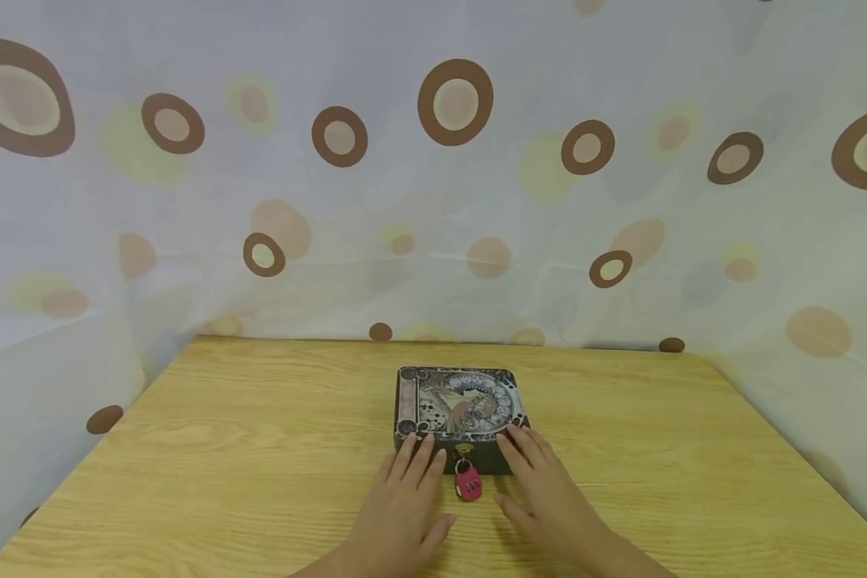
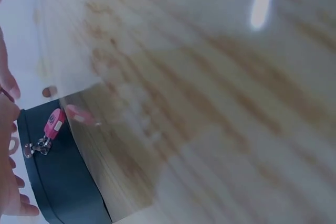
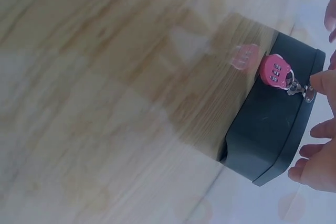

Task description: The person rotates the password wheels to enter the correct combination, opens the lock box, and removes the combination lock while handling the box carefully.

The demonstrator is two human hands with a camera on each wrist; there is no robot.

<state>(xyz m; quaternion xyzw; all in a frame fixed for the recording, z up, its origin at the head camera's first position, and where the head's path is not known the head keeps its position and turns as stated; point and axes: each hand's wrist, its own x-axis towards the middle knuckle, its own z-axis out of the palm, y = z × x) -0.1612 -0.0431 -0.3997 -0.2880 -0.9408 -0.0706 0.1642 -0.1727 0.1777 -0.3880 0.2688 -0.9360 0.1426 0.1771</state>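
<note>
A dark box (image 1: 470,401) with an ornate printed lid sits on the table, its front facing me. From the metal clasp (image 1: 464,448) on that front hangs a pink combination padlock (image 1: 468,484), its number dials showing in the right wrist view. My left hand (image 1: 405,506) has its fingertips at the front left edge of the lid, fingers extended. On the other side of the padlock, my right hand (image 1: 549,498) rests its fingertips on the front right edge, fingers also fairly straight. Neither hand grips anything. Both wrist views show the box's dark front (image 3: 262,124) beside the fingers.
The wood-grain table (image 1: 260,449) has a glossy surface that reflects the padlock. A pale curtain (image 1: 405,193) with brown ring patterns hangs behind the table and along both sides.
</note>
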